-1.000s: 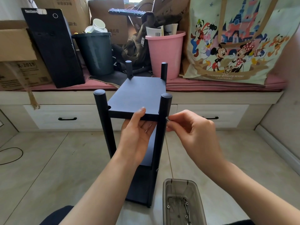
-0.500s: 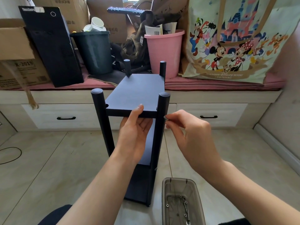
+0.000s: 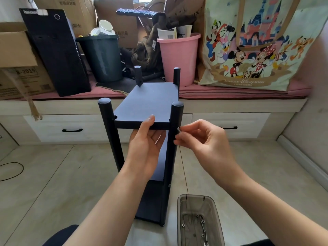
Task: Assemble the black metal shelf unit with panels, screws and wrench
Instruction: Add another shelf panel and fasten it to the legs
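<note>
A cardboard box (image 3: 21,75) at far left reads "2019", beside a black case (image 3: 56,52). The black shelf unit (image 3: 147,107) stands on the tiled floor (image 3: 53,174), 4 posts upright. The left hand (image 3: 147,144) grips the top panel's front edge, thumb on top and fingers curled beneath. The right hand (image 3: 204,139) pinches a small screw (image 3: 178,129) between thumb and forefinger against the front right post. A tray (image 3: 197,206) with loose screws sits lower right. The tote bag (image 3: 248,47) on the pink-cushioned bench reads "Shanghai Disney Resort".
</note>
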A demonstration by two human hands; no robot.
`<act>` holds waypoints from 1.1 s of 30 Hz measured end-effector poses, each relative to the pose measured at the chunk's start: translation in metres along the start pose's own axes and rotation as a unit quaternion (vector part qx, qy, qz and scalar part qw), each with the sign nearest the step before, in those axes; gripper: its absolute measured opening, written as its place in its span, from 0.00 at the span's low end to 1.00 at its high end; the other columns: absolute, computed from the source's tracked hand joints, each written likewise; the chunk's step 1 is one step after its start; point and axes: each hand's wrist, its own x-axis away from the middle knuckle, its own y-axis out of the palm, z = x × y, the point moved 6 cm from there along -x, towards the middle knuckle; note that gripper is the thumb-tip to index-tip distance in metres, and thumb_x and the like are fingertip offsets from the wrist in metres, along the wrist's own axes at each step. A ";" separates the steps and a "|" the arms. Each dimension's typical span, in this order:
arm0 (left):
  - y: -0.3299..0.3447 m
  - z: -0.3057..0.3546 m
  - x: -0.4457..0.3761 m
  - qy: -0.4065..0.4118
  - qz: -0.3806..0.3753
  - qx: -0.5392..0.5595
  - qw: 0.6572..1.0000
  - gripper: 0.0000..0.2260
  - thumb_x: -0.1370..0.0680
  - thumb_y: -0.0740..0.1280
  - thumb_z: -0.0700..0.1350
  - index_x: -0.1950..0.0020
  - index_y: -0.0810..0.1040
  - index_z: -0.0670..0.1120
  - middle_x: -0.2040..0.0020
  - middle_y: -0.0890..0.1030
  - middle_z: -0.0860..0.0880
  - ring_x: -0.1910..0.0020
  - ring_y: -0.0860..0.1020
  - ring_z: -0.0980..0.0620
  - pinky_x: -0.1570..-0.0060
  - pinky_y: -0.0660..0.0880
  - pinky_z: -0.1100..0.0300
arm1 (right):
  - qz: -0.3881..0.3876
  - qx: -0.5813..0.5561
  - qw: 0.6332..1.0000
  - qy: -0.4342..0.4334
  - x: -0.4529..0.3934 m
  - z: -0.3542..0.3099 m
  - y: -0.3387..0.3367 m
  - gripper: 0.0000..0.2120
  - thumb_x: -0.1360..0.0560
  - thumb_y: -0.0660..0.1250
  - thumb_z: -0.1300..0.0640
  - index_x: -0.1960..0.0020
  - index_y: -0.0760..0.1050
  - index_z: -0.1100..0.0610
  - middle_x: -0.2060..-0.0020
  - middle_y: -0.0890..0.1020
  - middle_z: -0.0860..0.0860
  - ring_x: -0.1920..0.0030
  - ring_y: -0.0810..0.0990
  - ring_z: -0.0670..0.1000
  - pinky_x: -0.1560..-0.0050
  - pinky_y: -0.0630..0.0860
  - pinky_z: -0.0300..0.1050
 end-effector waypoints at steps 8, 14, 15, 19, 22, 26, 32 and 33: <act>0.003 0.001 -0.001 0.007 -0.008 0.007 1.000 0.15 0.21 0.67 0.46 0.36 0.73 0.46 0.47 0.85 0.47 0.48 0.84 0.51 0.53 0.80 0.62 | 0.016 0.291 0.919 -0.265 0.009 -0.026 0.004 0.03 0.26 0.72 0.67 0.52 0.81 0.62 0.60 0.84 0.51 0.58 0.82 0.45 0.52 0.77 0.32; 0.002 -0.001 -0.001 0.003 -0.009 0.012 1.000 0.14 0.21 0.67 0.46 0.36 0.74 0.46 0.49 0.85 0.48 0.48 0.84 0.51 0.52 0.80 0.61 | 0.013 0.142 0.986 -0.091 0.003 -0.006 0.003 0.04 0.24 0.70 0.65 0.53 0.79 0.57 0.63 0.84 0.47 0.59 0.85 0.46 0.53 0.80 0.40; 0.002 -0.001 -0.002 0.001 -0.009 0.013 1.000 0.13 0.20 0.67 0.46 0.36 0.74 0.46 0.49 0.85 0.48 0.48 0.84 0.51 0.51 0.80 0.60 | 0.011 0.062 0.998 -0.031 0.000 0.000 0.002 0.05 0.23 0.69 0.64 0.54 0.79 0.56 0.63 0.85 0.48 0.59 0.85 0.48 0.52 0.81 0.42; 0.002 -0.001 -0.001 -0.001 -0.006 0.010 1.000 0.15 0.20 0.66 0.46 0.34 0.75 0.47 0.46 0.85 0.48 0.47 0.84 0.51 0.49 0.79 0.59 | 0.007 -0.063 0.997 0.036 -0.005 0.007 0.003 0.05 0.22 0.67 0.65 0.54 0.79 0.57 0.63 0.85 0.51 0.60 0.86 0.51 0.52 0.82 0.43; 0.002 0.000 0.000 -0.002 -0.005 0.010 1.000 0.15 0.20 0.66 0.46 0.34 0.75 0.47 0.46 0.85 0.48 0.48 0.84 0.51 0.49 0.79 0.59 | 0.003 0.025 0.999 -0.028 0.000 0.001 0.004 0.05 0.22 0.68 0.64 0.53 0.78 0.55 0.61 0.85 0.48 0.58 0.86 0.49 0.51 0.82 0.46; 0.002 0.000 -0.001 -0.004 -0.005 0.013 1.000 0.13 0.19 0.66 0.46 0.36 0.75 0.47 0.49 0.85 0.49 0.49 0.84 0.51 0.52 0.80 0.61 | 0.018 0.149 0.982 -0.117 0.006 -0.008 0.004 0.04 0.23 0.69 0.64 0.52 0.77 0.55 0.61 0.83 0.44 0.57 0.84 0.45 0.53 0.80 0.42; 0.002 0.000 -0.002 -0.001 -0.006 0.009 1.000 0.12 0.21 0.67 0.47 0.38 0.75 0.47 0.50 0.85 0.49 0.49 0.84 0.52 0.51 0.79 0.60 | 0.033 0.284 0.921 -0.265 0.011 -0.021 0.012 0.02 0.24 0.69 0.69 0.52 0.79 0.65 0.59 0.82 0.53 0.59 0.81 0.51 0.54 0.77 0.40; 0.002 0.000 -0.002 -0.001 -0.006 0.009 1.000 0.12 0.21 0.67 0.47 0.38 0.75 0.47 0.49 0.85 0.49 0.49 0.84 0.52 0.51 0.79 0.60 | 0.030 0.282 0.923 -0.261 0.011 -0.020 0.012 0.03 0.24 0.69 0.69 0.52 0.79 0.64 0.59 0.82 0.53 0.59 0.81 0.51 0.54 0.77 0.41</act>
